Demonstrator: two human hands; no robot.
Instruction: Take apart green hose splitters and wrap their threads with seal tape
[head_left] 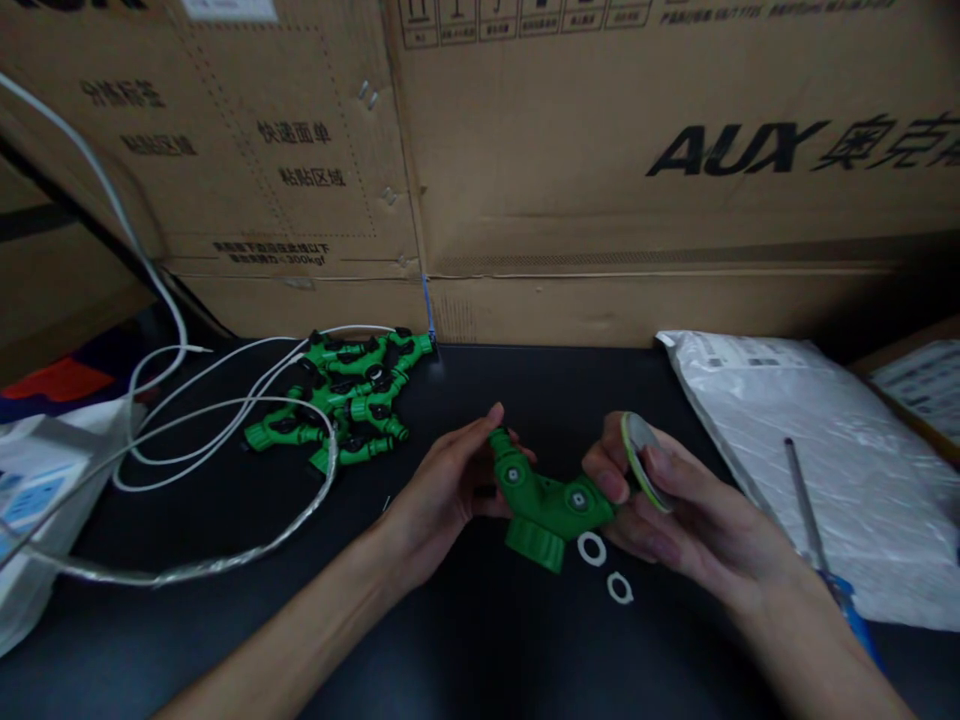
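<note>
A green Y-shaped hose splitter (544, 500) is held over the dark table, its wide ribbed collar pointing down toward me. My left hand (450, 475) grips its left outlet, thumb near the tip. In my right hand (690, 510), thumb and fingers pinch a round, flat, silvery disc (646, 462) with a yellow-green rim; its exact kind I cannot make out. The splitter's right outlet runs behind the right fingers, so its end is hidden. Just below lie two white ring washers, one (592, 549) beside the splitter and another (620, 588) nearer me.
Several green splitters (360, 405) lie piled at the back left, with white cable (225, 575) looping beside them. A white plastic mailer (817, 450) and a blue-handled screwdriver (840, 590) are at the right. Large cardboard boxes (540, 200) wall off the back.
</note>
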